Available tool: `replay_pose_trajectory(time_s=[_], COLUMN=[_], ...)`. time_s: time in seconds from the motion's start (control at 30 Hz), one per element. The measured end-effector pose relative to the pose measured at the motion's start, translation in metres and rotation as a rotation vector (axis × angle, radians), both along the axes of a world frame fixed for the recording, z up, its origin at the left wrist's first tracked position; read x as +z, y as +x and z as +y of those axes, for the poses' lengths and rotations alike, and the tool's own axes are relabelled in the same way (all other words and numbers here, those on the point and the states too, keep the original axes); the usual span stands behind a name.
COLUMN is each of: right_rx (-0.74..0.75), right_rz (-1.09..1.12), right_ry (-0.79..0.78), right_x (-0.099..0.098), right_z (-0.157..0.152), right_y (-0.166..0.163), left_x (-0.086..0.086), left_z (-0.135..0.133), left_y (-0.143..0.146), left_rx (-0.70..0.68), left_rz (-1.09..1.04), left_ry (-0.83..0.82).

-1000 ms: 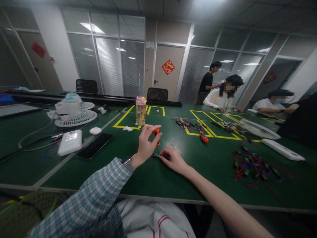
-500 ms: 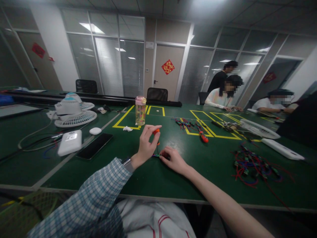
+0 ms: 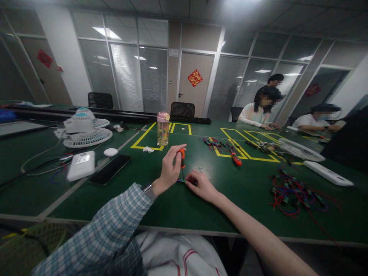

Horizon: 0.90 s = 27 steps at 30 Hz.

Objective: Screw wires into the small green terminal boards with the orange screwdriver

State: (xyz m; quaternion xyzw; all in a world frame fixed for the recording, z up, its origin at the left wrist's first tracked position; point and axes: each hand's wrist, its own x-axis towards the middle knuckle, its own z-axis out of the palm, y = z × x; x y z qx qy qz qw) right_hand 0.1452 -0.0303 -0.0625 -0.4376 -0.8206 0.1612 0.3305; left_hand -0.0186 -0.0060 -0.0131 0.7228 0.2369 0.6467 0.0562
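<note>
Held upright in my left hand (image 3: 171,165) is a screwdriver (image 3: 183,158) with an orange and black handle, my fingers closed on its upper part. Its thin shaft points down at a small green circuit board (image 3: 181,180) on the table. My right hand (image 3: 201,184) rests low beside it, fingers curled and pressed on the board's right end. My palm hides part of the board and a dark piece under the fingers.
The green table (image 3: 138,203) carries a tangle of wired boards (image 3: 296,191) at right, another wire bundle (image 3: 214,143) and a red screwdriver (image 3: 237,159) ahead. A bottle (image 3: 163,129), phone (image 3: 110,169), power bank (image 3: 81,165) and fan (image 3: 87,132) stand left. Co-workers (image 3: 260,109) sit far right.
My left fingers have shifted around the screwdriver handle, and more of its orange side now shows. My right hand stays still. A standing person in the background has moved right.
</note>
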Motion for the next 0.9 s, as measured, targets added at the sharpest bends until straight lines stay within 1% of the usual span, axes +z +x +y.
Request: replay_pose_trajectory(time_s=[0.07,0.1,0.27,0.37,0.47,0.6,0.77,0.8,0.9], right_rx=[0.001,0.001,-0.004,-0.002,-0.001,-0.005,-0.008,-0.008,-0.007], right_rz=[0.000,0.000,-0.002,0.001,-0.001,-0.013,-0.007,-0.005,-0.004], right_ry=[-0.003,-0.004,0.004,0.011,0.011,0.001,0.007,0.008,0.007], right_x=[0.0002,0.0001,-0.0031,-0.0048,-0.0047,-0.0035,-0.0033,-0.0035,-0.0041], right_z=[-0.0002,-0.0002,0.0012,0.0023,0.0026,0.0018,0.0009,0.0010,0.0018], right_y=[0.0000,0.0002,0.0014,0.0016,0.0015,0.0014,0.0012,0.0011,0.0011], left_x=[-0.0001,0.0000,0.0006,0.0002,-0.0008,-0.0013,0.0003,0.0006,0.0005], left_z=[-0.0003,-0.0003,-0.0007,-0.0017,-0.0018,-0.0005,-0.0005,-0.0007,-0.0012], left_y=[-0.0004,-0.0006,-0.0008,-0.0008,-0.0013,-0.0011,-0.0001,-0.0004,-0.0019], left_rx=[-0.028,-0.020,0.079,0.043,-0.005,-0.023,0.117,0.123,0.048], left_rz=[0.014,0.017,-0.020,-0.015,0.003,0.005,-0.009,-0.006,0.015], left_ry=[-0.028,-0.027,0.045,0.047,0.011,-0.017,0.034,0.038,0.014])
